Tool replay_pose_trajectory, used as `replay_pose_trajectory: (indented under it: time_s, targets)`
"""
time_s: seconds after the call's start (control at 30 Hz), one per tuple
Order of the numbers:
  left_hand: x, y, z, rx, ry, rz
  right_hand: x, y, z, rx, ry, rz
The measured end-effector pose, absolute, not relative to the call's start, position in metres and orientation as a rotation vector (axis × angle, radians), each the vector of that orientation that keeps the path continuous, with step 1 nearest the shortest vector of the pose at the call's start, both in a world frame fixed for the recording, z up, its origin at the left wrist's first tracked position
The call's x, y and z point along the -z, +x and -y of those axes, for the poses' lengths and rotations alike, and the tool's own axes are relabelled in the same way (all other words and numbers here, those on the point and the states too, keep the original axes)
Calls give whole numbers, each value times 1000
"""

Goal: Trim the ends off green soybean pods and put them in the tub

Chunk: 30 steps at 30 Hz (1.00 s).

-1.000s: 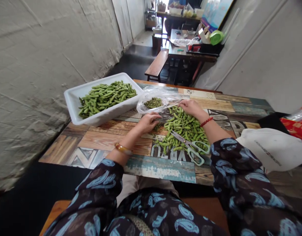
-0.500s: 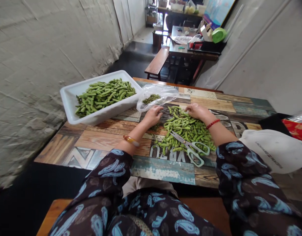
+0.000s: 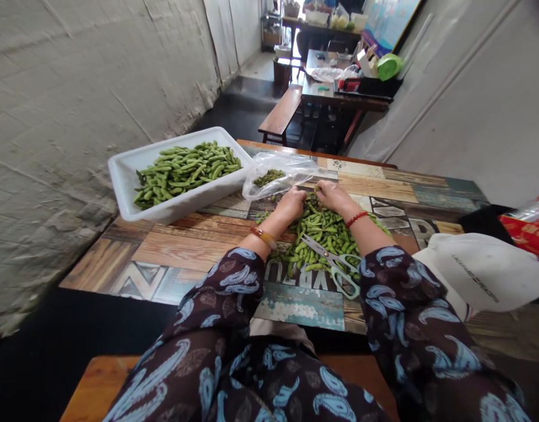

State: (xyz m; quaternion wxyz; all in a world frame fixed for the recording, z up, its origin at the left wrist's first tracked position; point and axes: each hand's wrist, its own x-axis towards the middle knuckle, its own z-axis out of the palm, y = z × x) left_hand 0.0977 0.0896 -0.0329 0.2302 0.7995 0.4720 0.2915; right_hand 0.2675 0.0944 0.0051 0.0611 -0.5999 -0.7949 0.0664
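Note:
A loose pile of green pods (image 3: 324,231) covers the middle of the table. Over its far left edge is my left hand (image 3: 292,203), fingers closed, their tips partly hidden. Close beside it, my right hand (image 3: 333,194) is pinched at the pile's far edge; what lies between the fingers is too small to name. Scissors with pale green handles (image 3: 333,258) rest on the near side of the pile, partly behind my right forearm. A clear plastic bag (image 3: 291,168) holding green scraps (image 3: 268,177) lies just beyond my left hand.
A white tub (image 3: 181,208) of green pods stands at the table's far left. On the right are a white cap (image 3: 489,272) and a red package (image 3: 526,231). Beyond the patterned table (image 3: 177,249) are a wooden bench (image 3: 282,110) and another table (image 3: 313,88) with items.
My left hand has moved right and my right hand has moved left, so they are now closer together. My right forearm now covers part of the pods and scissor handles.

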Motion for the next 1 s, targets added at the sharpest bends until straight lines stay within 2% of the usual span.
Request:
replay_pose_trajectory:
  time_s: [0.13, 0.27, 0.33, 0.43, 0.53, 0.67, 0.9, 1.0]
  targets:
    - [22, 88, -64, -817, 2224, -1259, -33, 298, -67, -301, -1687, 2503]
    - [15, 75, -33, -741, 2254, -959, -55, 319, -48, -722, -1305, 2740]
    - [15, 72, -28, -784, 2219, -965, -56, 314, -50, -642, -1351, 2635]
    - [20, 72, -35, -855, 2165, -1132, -45, 291, -64, -323, -1716, 2555]
    - [28, 79, -50, -810, 2179, -1252, -26, 270, -77, -232, -1884, 2491]
    - [35, 96, -60, -713, 2245, -1272, -14, 267, -77, -256, -1928, 2507]
    - [28, 99, -29, -671, 2403, -955, -32, 308, -62, -535, -1596, 2728]
    - [22, 98, -17, -627, 2470, -961, -34, 307, -73, -443, -1656, 2639]
